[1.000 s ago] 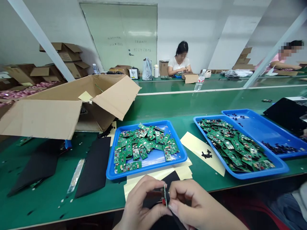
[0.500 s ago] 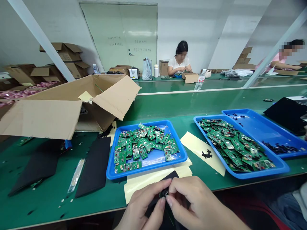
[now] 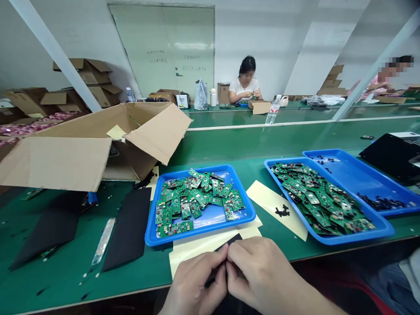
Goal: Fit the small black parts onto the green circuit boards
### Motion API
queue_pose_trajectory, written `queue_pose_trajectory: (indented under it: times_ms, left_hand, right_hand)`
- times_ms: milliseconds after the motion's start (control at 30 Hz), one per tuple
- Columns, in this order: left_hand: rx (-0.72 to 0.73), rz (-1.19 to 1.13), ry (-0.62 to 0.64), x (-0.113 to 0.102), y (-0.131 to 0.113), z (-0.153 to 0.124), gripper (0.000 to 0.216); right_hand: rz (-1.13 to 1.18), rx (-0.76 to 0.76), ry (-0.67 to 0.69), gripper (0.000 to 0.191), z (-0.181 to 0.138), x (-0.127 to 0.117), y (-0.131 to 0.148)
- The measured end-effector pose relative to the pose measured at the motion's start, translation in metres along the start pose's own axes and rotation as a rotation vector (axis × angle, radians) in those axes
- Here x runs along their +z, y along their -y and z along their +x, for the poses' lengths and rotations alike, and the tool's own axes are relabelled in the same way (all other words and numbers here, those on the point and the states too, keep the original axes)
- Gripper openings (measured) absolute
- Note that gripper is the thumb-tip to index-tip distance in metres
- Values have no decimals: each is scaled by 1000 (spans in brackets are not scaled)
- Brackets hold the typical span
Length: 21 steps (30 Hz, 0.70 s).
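My left hand (image 3: 200, 280) and my right hand (image 3: 259, 273) meet at the front edge of the table, thumbs and forefingers pinched together. Between their fingertips is a small black part, now almost wholly covered by the fingers. Under the hands lies a black sheet (image 3: 235, 239), partly hidden, with cream paper (image 3: 183, 253) beneath it. Just beyond stands a blue tray (image 3: 204, 223) with many green circuit boards (image 3: 197, 199) piled in it. To the right, black parts (image 3: 282, 211) rest on another cream paper sheet (image 3: 262, 194).
A second blue tray (image 3: 344, 239) full of circuit boards and a third tray (image 3: 354, 173) with small black parts stand right. An open cardboard box (image 3: 55, 159) and black sheets (image 3: 127, 232) are left. Across the table, a co-worker (image 3: 245, 85) sits near a bottle (image 3: 273, 110).
My fingertips have closed further together over the small black part, which showed between them before. Both hands have barely shifted otherwise. The trays stay where they were.
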State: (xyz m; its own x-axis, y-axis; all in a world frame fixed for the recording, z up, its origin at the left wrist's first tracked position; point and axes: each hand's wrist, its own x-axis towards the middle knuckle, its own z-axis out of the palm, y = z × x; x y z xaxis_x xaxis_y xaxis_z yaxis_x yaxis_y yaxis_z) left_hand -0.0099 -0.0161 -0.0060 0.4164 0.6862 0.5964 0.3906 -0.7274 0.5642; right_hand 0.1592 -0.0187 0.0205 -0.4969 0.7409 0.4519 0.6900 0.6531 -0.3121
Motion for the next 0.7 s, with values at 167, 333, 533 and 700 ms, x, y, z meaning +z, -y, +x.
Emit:
queue_pose_trajectory:
  times_ms: [167,333,533,700]
  left_hand:
    - [-41,39,-83,5,2,-5,33]
    - [-408,-334,-198,7,-3,-7,13]
    - [-353,-237,-278,10,10,0,8]
    - [-53,121,-200,14,35,2,12]
  right_hand:
    - [-84,238,-6,19,-4,-1,-15]
    - [789,495,293,15,-13,-15,-16]
    - [1110,651,137,23,-31,27,-9]
    - [1060,745,-77,28,-42,56,-8]
